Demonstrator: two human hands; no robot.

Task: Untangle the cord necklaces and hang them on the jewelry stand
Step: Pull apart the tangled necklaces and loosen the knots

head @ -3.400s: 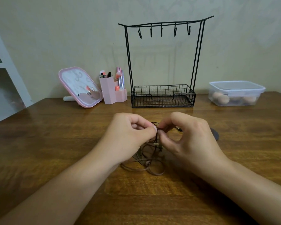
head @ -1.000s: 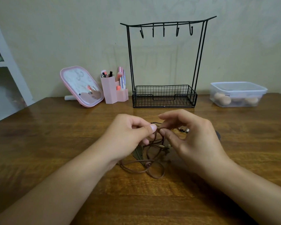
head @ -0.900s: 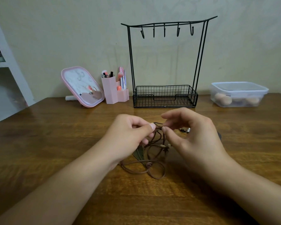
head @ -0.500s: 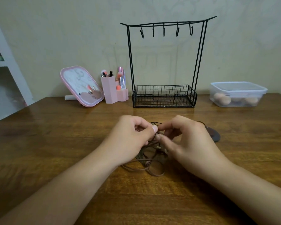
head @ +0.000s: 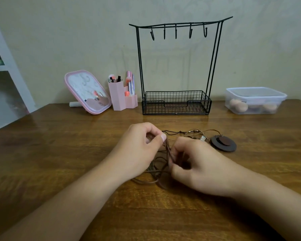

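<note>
The cord necklaces (head: 167, 153) lay in a brown tangle on the wooden table (head: 59, 145), right between our two hands. Our left hand (head: 137, 152) pinched a bundle of strands between thumb and forefinger at the top of the knot, the other fingers curled in. Our right hand (head: 196, 164) was closed loosely, thumb and fingertips gripping the same strands lower down, so that the cords ran taut and nearly upright from one pinch to the other. Loose loops spilled from the tangle toward 6 o'clock and rested flat on the wood. From the left thumb, thinner dark cords with small beads trailed toward 3 o'clock, ending at a round dark wooden pendant (head: 223, 145) lying flat just beyond the right knuckles. At 12 o'clock from the hands, near the wall, stood the black wire jewelry stand (head: 176, 105), its five hooks (head: 175, 33) bare. At 10 o'clock from the hands sat a pink brush holder (head: 119, 98) and, beside it, a tilted pink mirror (head: 87, 91). At 2 o'clock was a lidded clear plastic box (head: 255, 101).
</note>
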